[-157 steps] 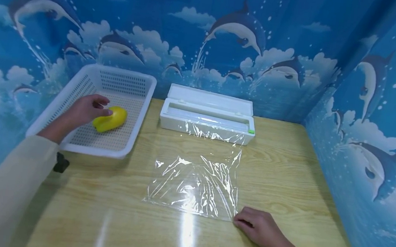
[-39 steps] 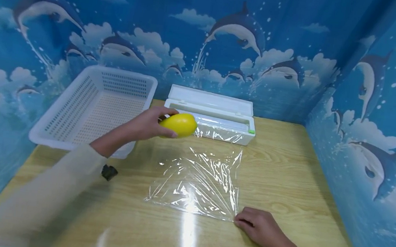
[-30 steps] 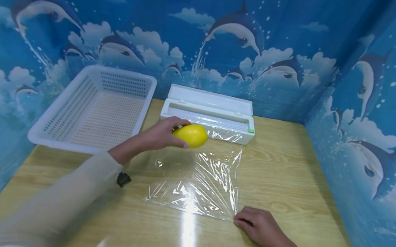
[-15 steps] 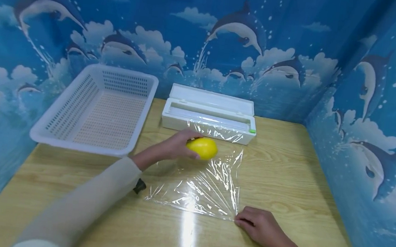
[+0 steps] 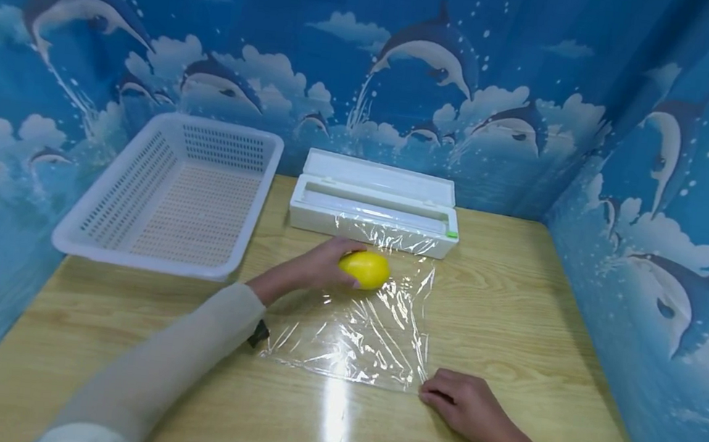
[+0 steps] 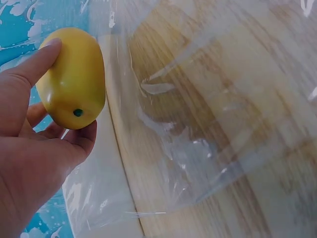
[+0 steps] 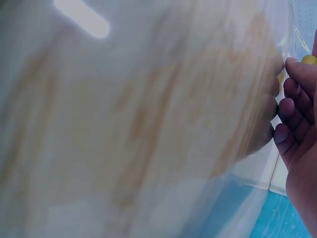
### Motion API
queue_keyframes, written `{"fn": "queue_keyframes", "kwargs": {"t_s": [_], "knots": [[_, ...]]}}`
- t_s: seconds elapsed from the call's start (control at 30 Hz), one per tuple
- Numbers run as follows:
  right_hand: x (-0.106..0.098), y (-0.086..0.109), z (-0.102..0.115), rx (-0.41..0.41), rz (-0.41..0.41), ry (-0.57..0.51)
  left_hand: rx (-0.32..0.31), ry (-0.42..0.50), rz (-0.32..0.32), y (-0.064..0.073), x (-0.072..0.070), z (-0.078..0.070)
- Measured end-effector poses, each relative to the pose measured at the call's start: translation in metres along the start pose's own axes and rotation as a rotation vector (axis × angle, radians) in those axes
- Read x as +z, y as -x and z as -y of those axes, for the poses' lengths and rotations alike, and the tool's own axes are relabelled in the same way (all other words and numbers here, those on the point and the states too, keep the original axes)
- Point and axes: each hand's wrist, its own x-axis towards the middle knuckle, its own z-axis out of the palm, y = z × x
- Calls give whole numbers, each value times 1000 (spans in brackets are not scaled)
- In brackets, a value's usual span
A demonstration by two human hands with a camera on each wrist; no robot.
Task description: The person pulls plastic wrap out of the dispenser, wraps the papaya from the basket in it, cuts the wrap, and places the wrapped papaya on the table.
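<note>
In the head view my left hand (image 5: 322,264) grips a smooth yellow mango (image 5: 367,270) over the far part of a sheet of plastic wrap (image 5: 375,325). The left wrist view shows the thumb on one side of the mango (image 6: 74,74) and curled fingers beneath, with a small dark green spot on its end. The wrinkled, clear film runs toward me from a white wrap dispenser (image 5: 369,230) whose lid stands raised. At the film's near right corner, my right hand (image 5: 461,404) pinches the edge with thumb and curled fingers.
A white perforated basket (image 5: 224,271) stands on the left of the wooden table (image 5: 503,303). Behind and to the right hangs a blue dolphin-print curtain (image 5: 343,88). A black piece (image 5: 259,334) shows beside the left sleeve.
My left hand has taken the mango out of the basket and carried it right, then down toward the film in front of the dispenser. The right hand keeps its place at the film's corner.
</note>
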Motion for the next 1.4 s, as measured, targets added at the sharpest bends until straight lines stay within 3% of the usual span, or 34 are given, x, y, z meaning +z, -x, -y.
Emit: {"fn": "queue_keyframes", "kwargs": {"t_s": [0.73, 1.13, 1.27, 1.4], "knots": [[-1, -3, 4, 43, -5, 17, 30, -73, 41, -5, 3, 10], [0, -3, 2, 33, -17, 34, -5, -49, 51, -5, 2, 10], [1, -2, 1, 24, -21, 28, -31, -43, 37, -3, -2, 9], [2, -2, 0, 21, -24, 20, -62, -46, -20, 5, -10, 6]]}}
